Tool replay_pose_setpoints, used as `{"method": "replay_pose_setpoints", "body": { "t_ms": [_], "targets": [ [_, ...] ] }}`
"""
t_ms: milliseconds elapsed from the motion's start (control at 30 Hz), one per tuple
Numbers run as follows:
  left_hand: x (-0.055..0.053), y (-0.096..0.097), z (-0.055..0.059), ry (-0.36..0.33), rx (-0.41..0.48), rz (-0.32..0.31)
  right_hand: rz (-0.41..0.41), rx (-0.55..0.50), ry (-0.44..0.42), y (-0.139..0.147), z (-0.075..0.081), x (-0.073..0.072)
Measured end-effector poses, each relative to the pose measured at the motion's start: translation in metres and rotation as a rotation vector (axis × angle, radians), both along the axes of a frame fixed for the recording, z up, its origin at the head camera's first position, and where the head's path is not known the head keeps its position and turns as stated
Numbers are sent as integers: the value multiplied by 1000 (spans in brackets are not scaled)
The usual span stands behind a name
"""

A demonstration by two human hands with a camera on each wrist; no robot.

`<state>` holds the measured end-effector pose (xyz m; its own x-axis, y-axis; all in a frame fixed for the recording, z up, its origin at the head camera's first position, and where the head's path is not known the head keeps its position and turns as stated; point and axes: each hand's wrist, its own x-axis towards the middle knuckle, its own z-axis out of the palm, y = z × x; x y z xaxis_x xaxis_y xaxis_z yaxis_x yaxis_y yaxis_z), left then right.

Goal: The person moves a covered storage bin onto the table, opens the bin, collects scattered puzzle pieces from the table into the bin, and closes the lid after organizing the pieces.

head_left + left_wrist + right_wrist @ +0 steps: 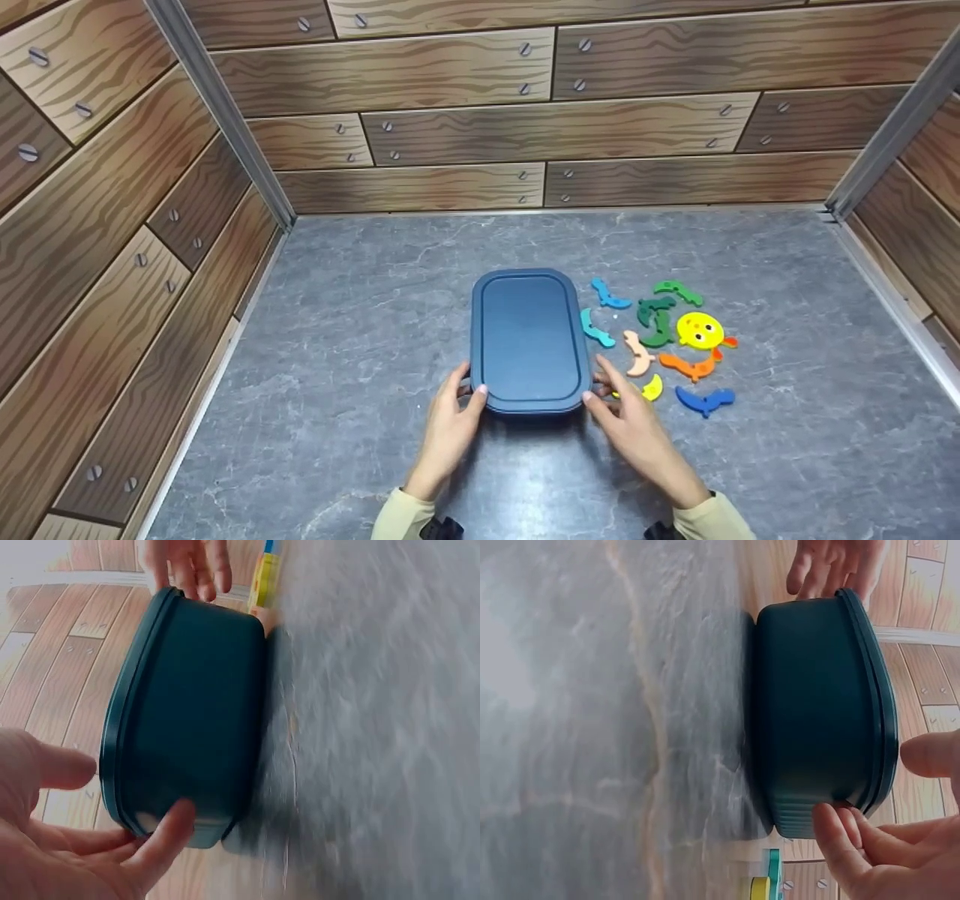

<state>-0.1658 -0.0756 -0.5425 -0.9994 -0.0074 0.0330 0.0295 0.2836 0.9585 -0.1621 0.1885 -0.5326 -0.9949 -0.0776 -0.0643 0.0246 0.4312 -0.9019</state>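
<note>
A dark blue plastic box with its lid on (pixel 530 337) stands on the table. My left hand (pixel 454 424) is at its near left corner, the thumb by the lid's edge and the fingers along the side wall below the rim. At the near right corner, my right hand (pixel 630 427) has the same hold, with fingertips under the lid's rim in the right wrist view (pixel 900 840). Partly behind the right fingers lies a yellow crescent-shaped piece (pixel 652 388). What the box contains is hidden by its lid and walls.
Right of the box lie several colored curved pieces, among them a peach one (pixel 637 354), an orange one (pixel 690 367), a dark blue one (pixel 705 401) and a teal one (pixel 596 328). A yellow round face piece (pixel 700 331) is among them. Wood-patterned walls (pixel 450 135) enclose the grey table (pixel 360 315).
</note>
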Motion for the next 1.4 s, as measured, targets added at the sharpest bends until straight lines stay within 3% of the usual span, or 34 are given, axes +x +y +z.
{"method": "replay_pose_setpoints", "body": {
  "t_ms": [400,767,1100,1400],
  "targets": [
    [2,6,5,-20,75,52,-7,-116,18,-1,2,2],
    [0,6,6,3,149,9,-14,-176,40,1,5,2],
    [-2,3,13,-6,151,40,-38,-74,122,0,7,-4],
    [-3,2,14,26,103,55,-62,-73,82,-3,12,-5]
  ]
}}
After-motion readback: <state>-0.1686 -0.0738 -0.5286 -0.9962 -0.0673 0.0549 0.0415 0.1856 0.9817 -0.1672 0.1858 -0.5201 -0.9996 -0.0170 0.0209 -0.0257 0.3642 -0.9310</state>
